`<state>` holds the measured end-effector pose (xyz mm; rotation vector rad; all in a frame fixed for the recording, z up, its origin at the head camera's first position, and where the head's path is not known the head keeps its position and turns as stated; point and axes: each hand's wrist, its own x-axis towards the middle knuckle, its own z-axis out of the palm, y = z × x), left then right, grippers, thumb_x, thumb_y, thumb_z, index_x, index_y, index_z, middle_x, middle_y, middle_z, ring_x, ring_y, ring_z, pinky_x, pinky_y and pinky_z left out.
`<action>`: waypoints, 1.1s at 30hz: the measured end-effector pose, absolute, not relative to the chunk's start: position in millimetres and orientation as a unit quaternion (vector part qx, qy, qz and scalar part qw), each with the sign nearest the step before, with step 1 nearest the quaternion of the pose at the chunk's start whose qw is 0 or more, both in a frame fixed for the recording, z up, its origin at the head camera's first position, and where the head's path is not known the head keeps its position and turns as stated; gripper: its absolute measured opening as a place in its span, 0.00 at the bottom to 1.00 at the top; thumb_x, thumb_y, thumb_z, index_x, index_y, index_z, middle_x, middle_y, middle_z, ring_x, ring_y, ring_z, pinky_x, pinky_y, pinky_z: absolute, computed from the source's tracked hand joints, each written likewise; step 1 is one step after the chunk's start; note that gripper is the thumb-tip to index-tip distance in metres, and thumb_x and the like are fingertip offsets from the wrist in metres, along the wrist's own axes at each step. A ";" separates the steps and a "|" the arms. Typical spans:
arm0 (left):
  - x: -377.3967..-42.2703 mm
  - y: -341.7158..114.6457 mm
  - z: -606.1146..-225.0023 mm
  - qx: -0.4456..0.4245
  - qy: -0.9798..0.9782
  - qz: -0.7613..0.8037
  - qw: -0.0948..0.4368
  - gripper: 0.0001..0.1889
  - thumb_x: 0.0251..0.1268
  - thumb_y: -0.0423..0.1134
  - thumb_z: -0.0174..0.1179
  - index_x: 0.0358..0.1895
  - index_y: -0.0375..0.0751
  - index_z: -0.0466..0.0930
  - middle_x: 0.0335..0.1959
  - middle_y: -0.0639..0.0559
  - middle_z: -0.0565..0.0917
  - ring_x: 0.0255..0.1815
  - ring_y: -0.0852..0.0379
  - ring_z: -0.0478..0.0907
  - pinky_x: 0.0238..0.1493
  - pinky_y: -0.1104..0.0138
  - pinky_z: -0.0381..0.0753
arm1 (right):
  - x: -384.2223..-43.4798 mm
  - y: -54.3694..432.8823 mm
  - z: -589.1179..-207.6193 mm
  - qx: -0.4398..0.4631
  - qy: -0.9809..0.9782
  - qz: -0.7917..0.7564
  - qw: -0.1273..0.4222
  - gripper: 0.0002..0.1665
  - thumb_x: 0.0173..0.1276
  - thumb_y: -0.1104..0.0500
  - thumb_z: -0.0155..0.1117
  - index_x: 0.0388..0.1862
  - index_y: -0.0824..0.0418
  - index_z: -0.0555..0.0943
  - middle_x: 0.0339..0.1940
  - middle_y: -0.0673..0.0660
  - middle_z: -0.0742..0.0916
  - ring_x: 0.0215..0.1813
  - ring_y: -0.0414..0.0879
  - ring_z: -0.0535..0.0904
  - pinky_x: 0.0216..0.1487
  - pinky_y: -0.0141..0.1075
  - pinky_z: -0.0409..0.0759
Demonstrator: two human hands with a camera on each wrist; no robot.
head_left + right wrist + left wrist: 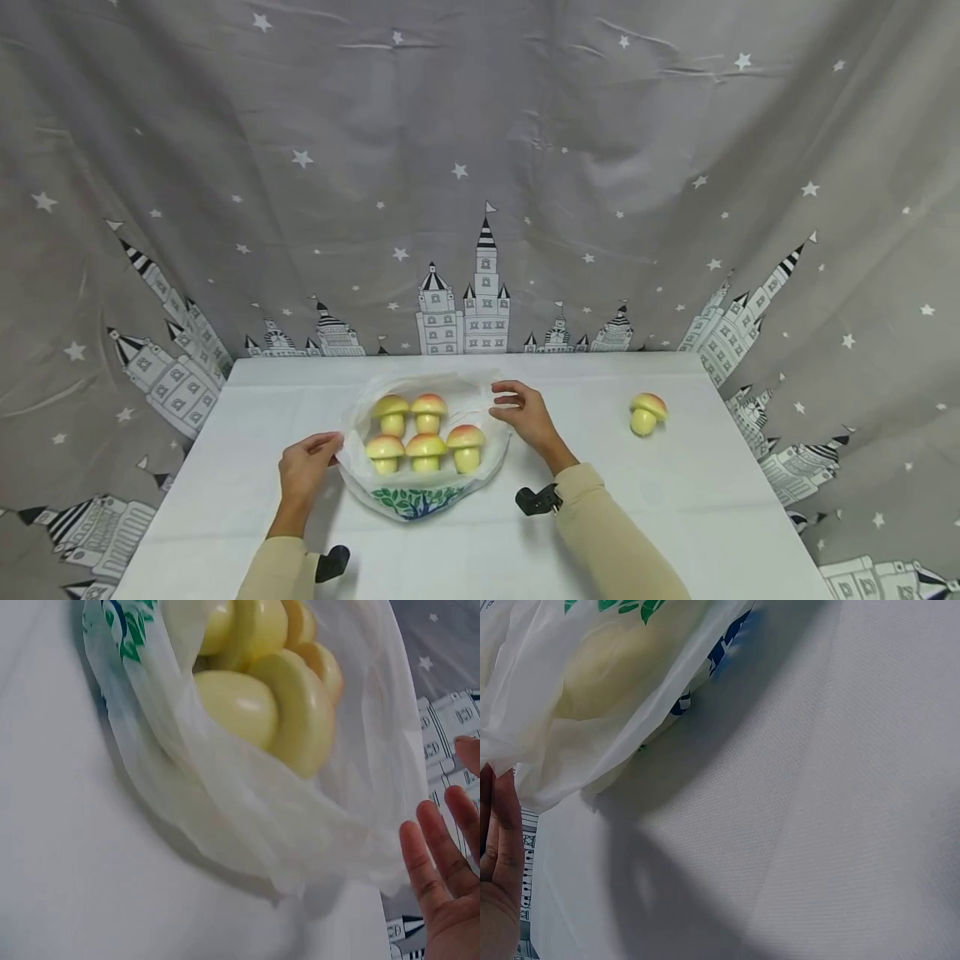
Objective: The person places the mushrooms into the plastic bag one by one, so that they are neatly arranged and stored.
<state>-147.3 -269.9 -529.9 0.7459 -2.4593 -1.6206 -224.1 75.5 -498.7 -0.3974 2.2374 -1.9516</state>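
Observation:
A white plastic bag (491, 467) with a green-and-blue tree print lies with its mouth spread. Several yellow toy mushrooms (425, 450) with reddish caps sit inside it in two rows. At the bag's left edge, my left hand (303, 471) pinches the thin rim; in the left wrist view its fingers (506, 825) meet the plastic. My right hand (528, 417) is beside the bag's right edge, holding nothing. The right wrist view shows its fingers (450, 862) extended and spread, fingertips close to the rim.
Off to the right on the white table (712, 517) lies one more mushroom (647, 414), tilted on its side. A grey curtain (570, 167) printed with stars and castles hangs behind the table and down both sides.

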 end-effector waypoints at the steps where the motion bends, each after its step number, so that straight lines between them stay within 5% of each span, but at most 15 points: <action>1: -147.4 -270.6 -529.8 0.245 -0.808 -0.533 0.052 0.18 0.67 0.40 0.60 0.50 0.27 0.81 0.37 0.42 0.87 0.25 0.66 0.79 0.31 0.78 0.75 | -226.1 79.0 -502.2 -0.128 0.746 -0.650 0.061 0.23 0.61 0.73 0.65 0.56 0.75 0.75 0.55 0.72 0.78 0.57 0.69 0.75 0.51 0.41 0.80; 6: -148.2 -272.7 -529.4 0.243 -0.807 -0.536 0.055 0.18 0.67 0.40 0.60 0.50 0.27 0.80 0.35 0.44 0.87 0.24 0.67 0.79 0.30 0.78 0.75 | -232.8 96.4 -511.4 -0.094 0.759 -0.644 0.003 0.23 0.59 0.71 0.68 0.55 0.72 0.76 0.55 0.67 0.81 0.56 0.64 0.76 0.49 0.37 0.79; 14: -149.8 -272.0 -528.1 0.245 -0.803 -0.541 0.052 0.18 0.67 0.40 0.60 0.50 0.26 0.80 0.34 0.46 0.87 0.24 0.67 0.79 0.30 0.78 0.75 | -230.8 128.9 -502.8 -0.040 0.769 -0.638 -0.012 0.25 0.60 0.71 0.67 0.57 0.70 0.76 0.58 0.68 0.79 0.59 0.64 0.75 0.47 0.32 0.78; 22: -149.3 -269.8 -526.9 0.248 -0.800 -0.544 0.055 0.17 0.66 0.39 0.60 0.50 0.26 0.80 0.34 0.47 0.87 0.24 0.68 0.78 0.31 0.77 0.77 | -244.7 164.4 -527.1 -0.012 0.796 -0.600 -0.083 0.27 0.59 0.67 0.71 0.58 0.66 0.76 0.56 0.63 0.80 0.59 0.56 0.74 0.59 0.48 0.72; 33: -147.1 -269.0 -532.5 0.256 -0.800 -0.539 0.062 0.18 0.65 0.41 0.62 0.48 0.27 0.81 0.33 0.46 0.87 0.25 0.64 0.79 0.30 0.75 0.76 | -245.7 205.0 -523.3 0.023 0.822 -0.552 -0.142 0.27 0.57 0.65 0.73 0.56 0.67 0.77 0.57 0.65 0.80 0.61 0.57 0.71 0.61 0.48 0.67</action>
